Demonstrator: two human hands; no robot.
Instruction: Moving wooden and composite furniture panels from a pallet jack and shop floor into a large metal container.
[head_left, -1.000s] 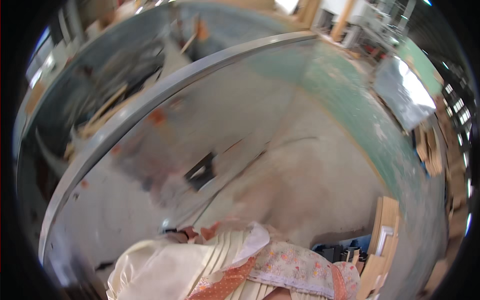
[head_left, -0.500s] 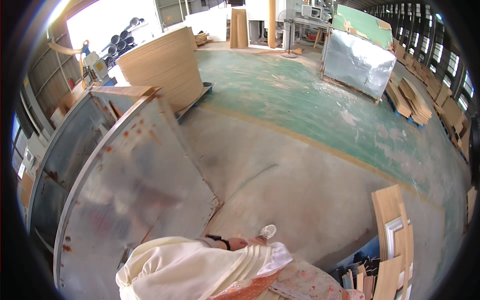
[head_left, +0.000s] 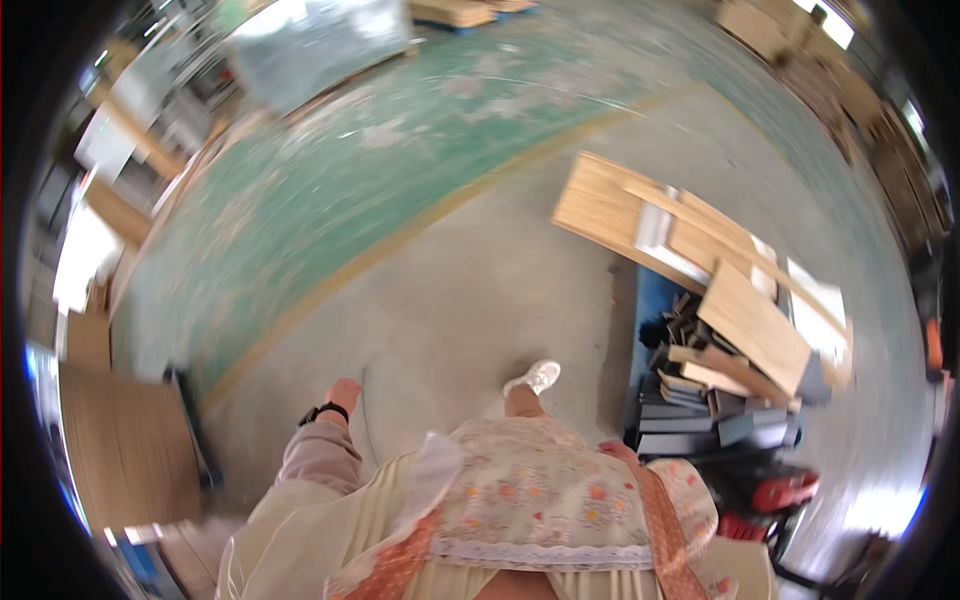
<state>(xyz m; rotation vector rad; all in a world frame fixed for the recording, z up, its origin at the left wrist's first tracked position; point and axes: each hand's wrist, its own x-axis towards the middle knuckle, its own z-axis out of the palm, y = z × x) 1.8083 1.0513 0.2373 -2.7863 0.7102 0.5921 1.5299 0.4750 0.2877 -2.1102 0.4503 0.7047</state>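
My left hand (head_left: 343,393) hangs low at my side over the grey floor, with a black band on its wrist. Its fingers are smeared, and no held object shows. Of my right hand (head_left: 619,452) only a small part shows beside the flowered apron (head_left: 560,490); its fingers are hidden. It is nearest to a pile of dark and wooden offcuts (head_left: 715,370), which lies on a blue base (head_left: 654,295). Wide wood-coloured boards (head_left: 600,205) and white pieces (head_left: 655,228) lie across the pile. My white shoe (head_left: 533,377) is on the floor ahead.
A red and black object (head_left: 785,490) stands close on my right, by the offcuts. At the left is a tall stack of brown sheets (head_left: 130,450). Farther off stand a silvery sheet-covered block (head_left: 320,50) and flat boards (head_left: 452,12). A yellow line (head_left: 400,225) borders the green floor.
My view has swung to the right. The rusty metal panels have left the picture, and the offcut pile shows more fully. My left hand now hangs at the left; part of my right hand has come into view.
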